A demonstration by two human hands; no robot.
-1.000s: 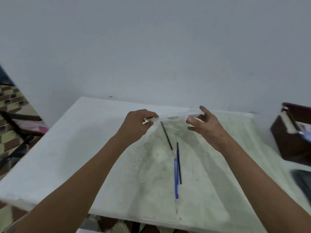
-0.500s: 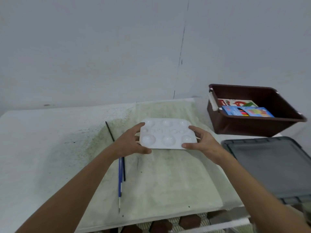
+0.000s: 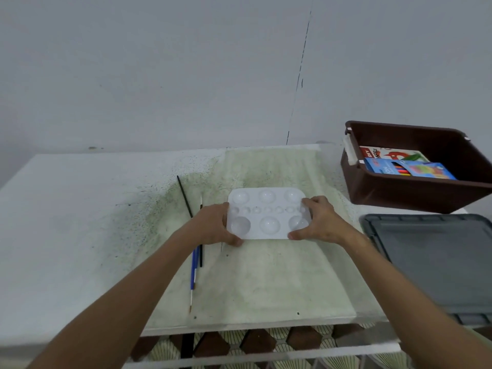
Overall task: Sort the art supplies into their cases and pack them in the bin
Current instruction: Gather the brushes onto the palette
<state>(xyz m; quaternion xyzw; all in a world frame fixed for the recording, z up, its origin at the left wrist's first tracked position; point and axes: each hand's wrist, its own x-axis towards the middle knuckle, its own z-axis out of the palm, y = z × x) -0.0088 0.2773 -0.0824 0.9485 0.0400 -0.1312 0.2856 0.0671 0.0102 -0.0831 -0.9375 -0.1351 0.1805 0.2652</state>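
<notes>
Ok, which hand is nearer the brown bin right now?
Right. The right hand grips the white palette's right edge, the side toward the brown bin. The left hand grips the palette's left edge, farther away, over the brushes.

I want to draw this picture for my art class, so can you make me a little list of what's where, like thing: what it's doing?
left hand: grips the left edge of the white paint palette
right hand: grips the palette's right edge
palette: has round wells, all look clean
paintbrushes: lie on the table, left of the palette, partly under the left hand
brown bin: at the right, open, apart from the palette
in the bin: a blue box on top of a red and white box
grey lid: lies flat, in front of the bin
</notes>
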